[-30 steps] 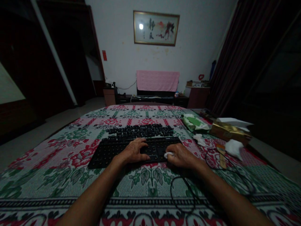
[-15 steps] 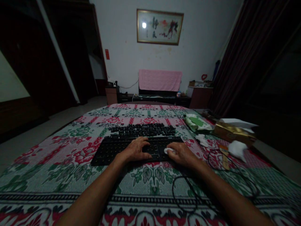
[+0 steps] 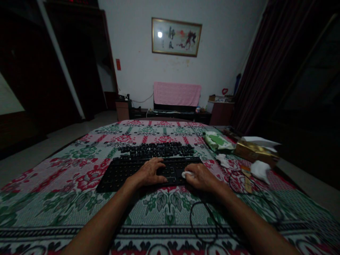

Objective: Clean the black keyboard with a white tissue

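A black keyboard frame lies on a floral cloth, with a heap of loose black keycaps just behind it. My left hand rests flat on the middle of the frame, fingers spread. My right hand is closed on a small white wipe and presses it against the frame's right end. A black cable loops across the cloth in front of my right forearm.
A green wipes packet, a gold box and crumpled white tissues lie at the right edge of the cloth. Beyond stand a low cabinet with a pink cloth and a framed picture on the wall.
Both hands stay on the keyboard frame; the right hand with the wipe has shifted slightly along its right end. The camera view has swayed a little.
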`<state>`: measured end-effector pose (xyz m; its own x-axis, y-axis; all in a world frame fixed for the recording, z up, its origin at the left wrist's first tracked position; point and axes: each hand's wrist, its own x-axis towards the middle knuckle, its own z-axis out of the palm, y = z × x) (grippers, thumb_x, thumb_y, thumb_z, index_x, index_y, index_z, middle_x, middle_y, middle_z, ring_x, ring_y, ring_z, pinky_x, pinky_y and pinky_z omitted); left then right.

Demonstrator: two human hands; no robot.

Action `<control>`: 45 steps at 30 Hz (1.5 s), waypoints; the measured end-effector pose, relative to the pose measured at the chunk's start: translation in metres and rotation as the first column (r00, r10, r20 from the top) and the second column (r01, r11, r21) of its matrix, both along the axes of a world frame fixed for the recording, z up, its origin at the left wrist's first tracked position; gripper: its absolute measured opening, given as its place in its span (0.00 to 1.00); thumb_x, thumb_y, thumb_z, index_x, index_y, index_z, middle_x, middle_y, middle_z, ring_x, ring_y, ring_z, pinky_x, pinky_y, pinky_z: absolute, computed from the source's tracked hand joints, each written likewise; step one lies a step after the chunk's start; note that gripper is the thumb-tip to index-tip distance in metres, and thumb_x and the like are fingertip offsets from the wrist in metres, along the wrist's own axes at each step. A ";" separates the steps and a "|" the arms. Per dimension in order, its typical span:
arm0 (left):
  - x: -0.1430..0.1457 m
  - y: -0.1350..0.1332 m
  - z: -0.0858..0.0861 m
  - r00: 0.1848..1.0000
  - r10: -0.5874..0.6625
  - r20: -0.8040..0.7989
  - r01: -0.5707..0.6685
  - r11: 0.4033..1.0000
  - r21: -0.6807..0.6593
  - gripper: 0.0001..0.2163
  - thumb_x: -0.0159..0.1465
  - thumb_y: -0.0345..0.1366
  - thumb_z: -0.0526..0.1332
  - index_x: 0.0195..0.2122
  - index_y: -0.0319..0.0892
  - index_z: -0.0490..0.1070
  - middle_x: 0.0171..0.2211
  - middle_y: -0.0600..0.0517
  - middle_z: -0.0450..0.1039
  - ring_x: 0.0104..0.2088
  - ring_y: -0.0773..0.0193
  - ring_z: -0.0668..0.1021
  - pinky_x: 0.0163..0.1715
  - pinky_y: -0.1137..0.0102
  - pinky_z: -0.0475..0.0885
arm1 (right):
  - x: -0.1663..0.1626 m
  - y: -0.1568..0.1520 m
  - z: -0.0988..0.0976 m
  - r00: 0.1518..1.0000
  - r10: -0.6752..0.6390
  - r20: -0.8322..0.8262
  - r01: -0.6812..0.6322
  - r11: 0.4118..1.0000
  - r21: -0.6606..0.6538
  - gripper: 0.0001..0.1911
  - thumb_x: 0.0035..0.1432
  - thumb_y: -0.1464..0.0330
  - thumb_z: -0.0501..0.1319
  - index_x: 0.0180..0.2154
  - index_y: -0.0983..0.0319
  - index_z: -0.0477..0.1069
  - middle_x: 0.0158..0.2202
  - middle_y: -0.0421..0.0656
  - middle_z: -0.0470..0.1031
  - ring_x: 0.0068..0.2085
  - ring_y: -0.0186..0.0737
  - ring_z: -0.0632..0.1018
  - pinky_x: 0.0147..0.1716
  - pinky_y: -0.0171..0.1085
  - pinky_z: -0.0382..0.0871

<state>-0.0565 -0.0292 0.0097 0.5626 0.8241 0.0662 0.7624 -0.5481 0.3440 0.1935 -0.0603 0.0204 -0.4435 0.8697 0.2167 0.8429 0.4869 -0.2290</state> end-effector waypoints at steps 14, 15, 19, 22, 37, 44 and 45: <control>-0.001 0.003 -0.004 1.000 -0.017 0.011 0.017 0.999 0.027 0.28 0.53 0.51 0.61 0.53 0.43 0.67 0.61 0.46 0.55 0.60 0.52 0.59 0.59 0.60 0.55 | 0.000 -0.001 0.007 0.999 0.031 0.030 -0.029 0.997 -0.070 0.12 0.53 0.67 0.53 0.32 0.64 0.74 0.29 0.44 0.76 0.28 0.35 0.73 0.27 0.32 0.56; -0.001 0.003 -0.005 1.000 -0.019 0.013 0.018 0.999 0.034 0.28 0.53 0.51 0.61 0.52 0.43 0.67 0.61 0.46 0.56 0.60 0.52 0.59 0.59 0.60 0.55 | 0.000 -0.001 0.006 0.999 0.032 0.025 -0.031 0.997 -0.072 0.12 0.53 0.67 0.53 0.32 0.64 0.74 0.29 0.44 0.76 0.28 0.35 0.72 0.26 0.32 0.55; 0.000 0.004 -0.005 1.000 -0.018 0.013 0.018 1.000 0.022 0.27 0.53 0.51 0.61 0.52 0.43 0.67 0.61 0.46 0.56 0.60 0.52 0.59 0.58 0.59 0.55 | 0.002 0.000 0.005 1.000 0.021 0.020 -0.019 0.995 -0.099 0.11 0.52 0.68 0.53 0.30 0.63 0.74 0.27 0.44 0.75 0.27 0.35 0.72 0.25 0.32 0.54; 0.000 0.003 -0.002 1.000 -0.012 0.007 0.012 1.000 0.010 0.28 0.53 0.51 0.61 0.53 0.43 0.66 0.61 0.46 0.55 0.60 0.52 0.59 0.58 0.59 0.55 | 0.003 0.001 0.003 1.000 0.008 -0.019 -0.009 0.996 -0.083 0.11 0.53 0.68 0.53 0.31 0.63 0.74 0.28 0.43 0.76 0.27 0.35 0.72 0.26 0.32 0.55; -0.001 0.004 -0.004 1.000 -0.023 0.012 0.022 1.000 0.022 0.28 0.53 0.51 0.61 0.52 0.43 0.66 0.61 0.45 0.55 0.60 0.51 0.59 0.58 0.59 0.56 | 0.001 0.003 -0.005 0.999 0.038 0.018 -0.038 0.999 -0.008 0.13 0.55 0.66 0.52 0.34 0.63 0.74 0.30 0.45 0.76 0.31 0.36 0.74 0.29 0.31 0.58; -0.001 0.005 -0.005 1.000 -0.028 0.005 0.028 0.999 0.040 0.28 0.53 0.52 0.61 0.52 0.43 0.67 0.60 0.46 0.57 0.60 0.53 0.60 0.57 0.60 0.57 | 0.001 0.002 -0.003 0.999 0.035 0.021 -0.034 0.999 -0.019 0.11 0.53 0.68 0.53 0.32 0.63 0.74 0.29 0.45 0.76 0.29 0.36 0.73 0.28 0.32 0.57; 0.000 0.004 -0.004 1.000 -0.028 0.003 0.028 0.999 0.040 0.28 0.52 0.52 0.61 0.52 0.43 0.67 0.60 0.45 0.57 0.59 0.53 0.60 0.57 0.60 0.57 | 0.001 0.002 -0.004 0.999 0.031 0.016 -0.031 0.999 -0.010 0.12 0.53 0.68 0.53 0.32 0.63 0.74 0.30 0.45 0.76 0.29 0.36 0.73 0.29 0.32 0.58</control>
